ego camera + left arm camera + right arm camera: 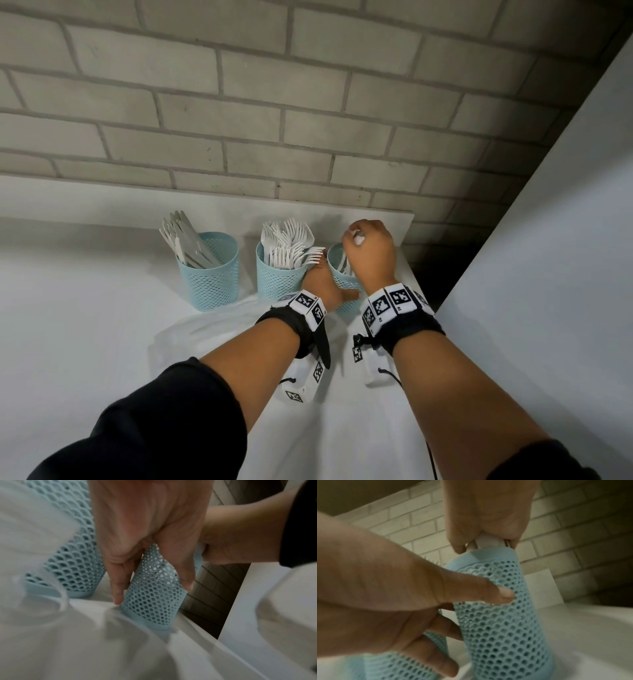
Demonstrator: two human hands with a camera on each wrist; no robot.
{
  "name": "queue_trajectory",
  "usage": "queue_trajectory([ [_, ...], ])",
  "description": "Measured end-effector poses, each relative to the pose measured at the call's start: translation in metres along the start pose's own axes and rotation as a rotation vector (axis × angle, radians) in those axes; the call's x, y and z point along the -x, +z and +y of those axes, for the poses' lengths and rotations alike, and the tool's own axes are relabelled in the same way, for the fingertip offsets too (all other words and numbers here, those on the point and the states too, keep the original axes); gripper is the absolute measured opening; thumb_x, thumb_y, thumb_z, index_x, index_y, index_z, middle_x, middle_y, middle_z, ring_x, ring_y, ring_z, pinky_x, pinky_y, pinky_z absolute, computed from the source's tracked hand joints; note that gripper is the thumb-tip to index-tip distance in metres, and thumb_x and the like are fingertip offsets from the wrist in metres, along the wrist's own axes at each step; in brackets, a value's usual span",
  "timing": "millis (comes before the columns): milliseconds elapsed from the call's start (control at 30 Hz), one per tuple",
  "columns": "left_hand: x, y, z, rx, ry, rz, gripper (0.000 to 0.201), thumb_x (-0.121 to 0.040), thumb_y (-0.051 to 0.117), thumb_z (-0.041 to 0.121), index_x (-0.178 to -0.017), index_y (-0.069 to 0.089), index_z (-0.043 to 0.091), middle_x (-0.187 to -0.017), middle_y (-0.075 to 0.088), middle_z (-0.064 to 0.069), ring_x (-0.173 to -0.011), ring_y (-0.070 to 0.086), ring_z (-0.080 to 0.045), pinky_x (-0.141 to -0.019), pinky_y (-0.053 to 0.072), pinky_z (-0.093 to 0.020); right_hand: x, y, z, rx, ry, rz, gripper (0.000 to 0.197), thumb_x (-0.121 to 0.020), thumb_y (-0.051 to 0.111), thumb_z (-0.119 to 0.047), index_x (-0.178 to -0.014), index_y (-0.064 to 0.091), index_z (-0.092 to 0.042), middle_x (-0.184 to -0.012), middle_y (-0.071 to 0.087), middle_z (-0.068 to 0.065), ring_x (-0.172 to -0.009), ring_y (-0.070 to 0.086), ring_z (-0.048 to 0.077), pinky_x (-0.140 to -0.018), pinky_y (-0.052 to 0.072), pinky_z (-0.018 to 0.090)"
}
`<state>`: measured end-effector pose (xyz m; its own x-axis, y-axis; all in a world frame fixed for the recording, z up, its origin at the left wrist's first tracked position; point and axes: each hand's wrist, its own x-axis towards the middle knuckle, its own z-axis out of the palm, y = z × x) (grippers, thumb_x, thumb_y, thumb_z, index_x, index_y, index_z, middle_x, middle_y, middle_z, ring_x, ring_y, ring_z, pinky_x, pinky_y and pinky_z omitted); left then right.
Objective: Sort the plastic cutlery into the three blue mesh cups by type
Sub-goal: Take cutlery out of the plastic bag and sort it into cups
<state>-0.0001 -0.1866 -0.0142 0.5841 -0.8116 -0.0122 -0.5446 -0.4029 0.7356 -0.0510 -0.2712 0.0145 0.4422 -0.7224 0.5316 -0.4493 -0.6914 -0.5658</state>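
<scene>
Seen nearest the camera: two forearms in dark pushed-up sleeves, marker-tagged wrist bands on both. Spread beneath them, a crumpled white cloth (pixel 191 329) over the table (pixel 68 308), with no loose cutlery visible on it.

Next out, the left hand (pixel 320 279), wrapped around the right cup (pixel 152 596): thumb on the near wall, fingers round the far side, a steadying grip on the mesh. Pressed down onto the cloth by that hold, the cup itself, near the table's right edge.

Above the right cup's rim, the right hand (pixel 371 253), clenched around the bowl ends of white spoons (pixel 488 542), handles pointing down into the cup. Exact count of spoons in that grip not discernible.

Just left, touching or nearly touching the left hand, the middle cup (pixel 281 274), crowded with forks (pixel 291 243), tines up. Well apart to the left, the left cup (pixel 209 270), holding knives (pixel 185 236) leaning to the left.

Farthest back, a pale brick wall (pixel 239 102).

Judged state of the task: near its end. Knives and forks already sorted; spoons being lowered into the last cup, still to be released.
</scene>
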Motion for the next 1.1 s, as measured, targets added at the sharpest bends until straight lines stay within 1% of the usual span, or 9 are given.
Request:
queue_trajectory([
  [100, 0.003, -0.003, 0.004, -0.062, 0.008, -0.012, 0.090, -0.073, 0.077, 0.036, -0.139, 0.025, 0.003, -0.135, 0.047, -0.012, -0.125, 0.046, -0.026, -0.106, 0.036, -0.032, 0.003, 0.001, -0.004, 0.019, -0.138, -0.198, 0.022, -0.084, 0.060, -0.021, -0.101, 0.068, -0.010, -0.113, 0.061, 0.007, -0.102, 0.056, 0.024, -0.084, 0.044, 0.029],
  [233, 0.019, -0.013, 0.013, -0.107, -0.010, -0.050, 0.066, -0.082, 0.069, 0.028, -0.134, 0.036, 0.003, -0.129, 0.053, -0.011, -0.119, 0.052, -0.026, -0.102, 0.040, -0.031, -0.005, -0.008, -0.004, -0.069, 0.034, -0.345, 0.037, -0.091, 0.054, -0.038, -0.120, 0.062, -0.017, -0.138, 0.046, 0.009, -0.124, 0.046, 0.026, -0.106, 0.036, 0.036],
  [400, 0.047, -0.037, 0.010, -0.180, 0.034, -0.262, 0.043, -0.087, 0.061, 0.037, -0.114, 0.060, 0.003, -0.112, 0.062, -0.014, -0.107, 0.059, -0.029, -0.083, 0.044, -0.027, 0.006, -0.026, 0.002, -0.434, 0.295, 0.007, 0.039, -0.095, 0.049, -0.036, -0.126, 0.052, -0.013, -0.131, 0.052, 0.007, -0.115, 0.052, 0.018, -0.095, 0.042, 0.023],
  [500, 0.067, -0.060, 0.004, -0.184, 0.046, -0.209, 0.040, -0.089, 0.059, 0.035, -0.087, 0.063, -0.005, -0.084, 0.061, -0.023, -0.089, 0.061, -0.034, -0.074, 0.045, -0.031, 0.037, -0.033, 0.002, -0.473, 0.324, 0.159, 0.031, -0.097, 0.047, -0.027, -0.119, 0.054, -0.007, -0.118, 0.051, 0.004, -0.100, 0.051, 0.013, -0.073, 0.039, 0.000],
  [600, 0.086, -0.081, -0.014, -0.213, -0.027, -0.039, 0.051, -0.088, 0.057, 0.043, -0.051, 0.043, 0.010, -0.051, 0.041, -0.005, -0.053, 0.048, -0.022, -0.054, 0.035, -0.026, 0.073, -0.032, -0.001, -0.447, 0.245, 0.227, 0.023, -0.097, 0.046, -0.019, -0.106, 0.057, -0.001, -0.106, 0.054, 0.012, -0.091, 0.049, 0.013, -0.075, 0.038, 0.001],
  [700, 0.106, -0.098, -0.039, -0.249, -0.126, 0.107, 0.049, -0.088, 0.052, 0.052, -0.089, 0.064, 0.004, -0.093, 0.062, -0.014, -0.095, 0.059, -0.029, -0.083, 0.045, -0.034, 0.101, -0.025, -0.009, -0.382, 0.136, 0.228, 0.019, -0.096, 0.048, -0.018, -0.093, 0.057, -0.001, -0.097, 0.056, 0.014, -0.085, 0.049, 0.015, -0.069, 0.036, 0.000],
  [767, 0.120, -0.106, -0.056, -0.240, -0.251, 0.226, 0.062, -0.085, 0.051, 0.059, -0.120, 0.052, 0.008, -0.125, 0.047, -0.014, -0.120, 0.043, -0.032, -0.098, 0.038, -0.043, 0.113, -0.017, -0.017, -0.407, 0.102, 0.056, 0.016, -0.096, 0.047, -0.020, -0.090, 0.056, -0.009, -0.094, 0.056, 0.010, -0.086, 0.052, 0.017, -0.070, 0.039, 0.007],
  [933, 0.127, -0.111, -0.096, -0.110, -0.603, 0.347, 0.084, -0.084, 0.049, 0.062, -0.143, 0.025, 0.007, -0.143, 0.026, -0.021, -0.133, 0.026, -0.037, -0.110, 0.021, -0.042, 0.123, 0.014, -0.038, -0.385, 0.165, -0.534, 0.038, -0.099, 0.039, -0.035, -0.128, 0.051, -0.014, -0.133, 0.049, 0.007, -0.121, 0.046, 0.018, -0.105, 0.036, 0.034],
  [1100, 0.125, -0.105, -0.115, 0.222, -0.658, 0.245, 0.084, -0.089, 0.040, 0.060, -0.150, 0.005, 0.013, -0.154, 0.017, -0.019, -0.140, 0.021, -0.039, -0.115, 0.017, -0.049, 0.127, 0.025, -0.063, -0.485, 0.337, -0.747, 0.055, -0.100, 0.027, -0.043, -0.149, 0.021, -0.018, -0.157, 0.018, -0.001, -0.144, 0.017, 0.015, -0.118, 0.012, 0.032],
])
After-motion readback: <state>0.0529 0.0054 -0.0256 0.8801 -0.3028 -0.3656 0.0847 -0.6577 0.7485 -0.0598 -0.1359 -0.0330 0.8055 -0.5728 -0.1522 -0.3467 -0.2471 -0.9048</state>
